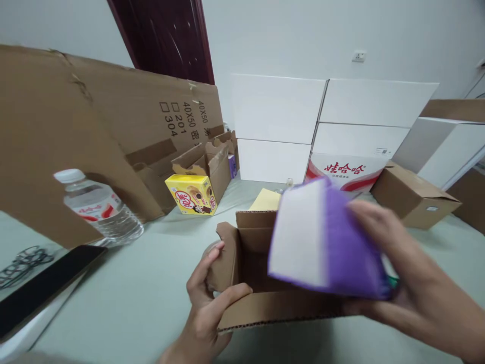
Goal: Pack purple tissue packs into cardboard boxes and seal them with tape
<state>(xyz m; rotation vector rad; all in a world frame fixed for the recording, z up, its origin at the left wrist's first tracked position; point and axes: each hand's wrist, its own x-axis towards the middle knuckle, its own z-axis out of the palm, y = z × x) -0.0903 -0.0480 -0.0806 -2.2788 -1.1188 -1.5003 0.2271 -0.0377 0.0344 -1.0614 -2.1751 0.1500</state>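
In the middle foreground is an uncovered brown cardboard box (280, 306), tilted toward me. My left hand (206, 298) grips its left end, thumb over the near wall and fingers round the side flap. A purple and white soft pack (322, 242), perhaps tissues, is pinched in my right hand (405, 273) over the box's right half. The pack is blurred and covers that part of the opening. What shows of the box's inside is dark and bare.
A yellow snack box (192, 194) stands by brown cartons (220, 164) at the back. To the left are a water bottle (102, 207), a black flat slab (45, 288) and a cable (25, 265). White panels (280, 114) and a small carton (415, 194) stand behind.
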